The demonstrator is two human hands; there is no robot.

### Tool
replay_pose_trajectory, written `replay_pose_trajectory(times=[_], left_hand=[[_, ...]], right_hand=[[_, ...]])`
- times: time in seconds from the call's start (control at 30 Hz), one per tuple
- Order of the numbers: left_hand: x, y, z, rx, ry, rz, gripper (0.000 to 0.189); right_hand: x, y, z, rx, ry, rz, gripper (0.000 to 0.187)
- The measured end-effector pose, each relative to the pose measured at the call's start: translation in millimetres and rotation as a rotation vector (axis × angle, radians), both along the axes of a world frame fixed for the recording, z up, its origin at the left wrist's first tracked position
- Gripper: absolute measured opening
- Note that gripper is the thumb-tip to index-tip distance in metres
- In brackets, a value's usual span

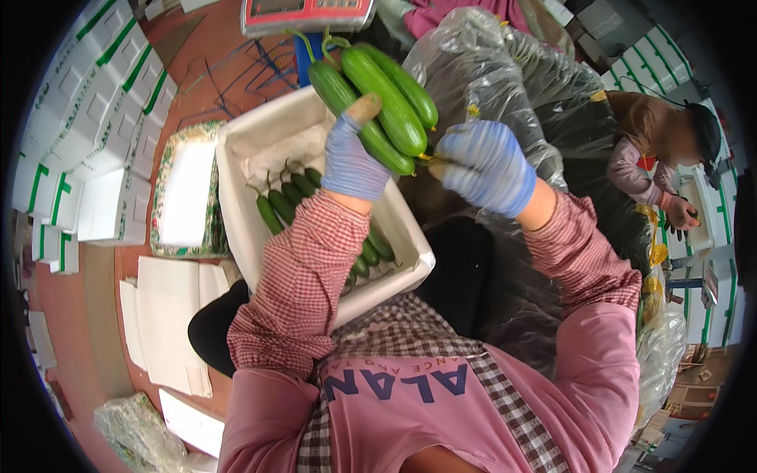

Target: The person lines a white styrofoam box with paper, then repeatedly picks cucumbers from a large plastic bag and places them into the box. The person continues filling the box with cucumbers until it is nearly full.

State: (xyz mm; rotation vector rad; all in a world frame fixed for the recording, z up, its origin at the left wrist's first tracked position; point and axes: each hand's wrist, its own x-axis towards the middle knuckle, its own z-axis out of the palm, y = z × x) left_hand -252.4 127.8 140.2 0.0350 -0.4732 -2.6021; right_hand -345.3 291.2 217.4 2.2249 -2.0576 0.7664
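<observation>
My left hand (355, 162), in a blue glove with the thumb tip uncovered, grips three green cucumbers (381, 97) side by side above the box. Their stems point away from me, and small yellow blossom remnants show at the near ends. Close to those ends is my right hand (488, 168), also gloved in blue. Its fingers are curled and blurred, so whether something is pinched between them is unclear. Below stands a white foam box (236, 177) with a pale liner. Rows of smaller cucumbers (278, 204) lie in it, partly hidden by my left forearm.
A large clear plastic bag (473, 65) bulges at my right. A red-framed scale (307, 12) stands ahead. White foam boxes (112, 201) with green tape are stacked at left, near flat cardboard (171, 319). Another person (644, 142) handles something at far right.
</observation>
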Motion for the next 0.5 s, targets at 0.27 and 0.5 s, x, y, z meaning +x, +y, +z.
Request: replay_pose_trajectory(times=[0.27, 0.5], left_hand=[[71, -76, -13, -0.306, -0.018, 0.054, 0.055], [52, -63, -55, -0.053, -0.244, 0.199, 0.055]], right_hand=[[-76, -19, -60, 0.776, 0.529, -0.978, 0.056], [19, -60, -55, 0.245, -0.342, -0.179, 0.043]])
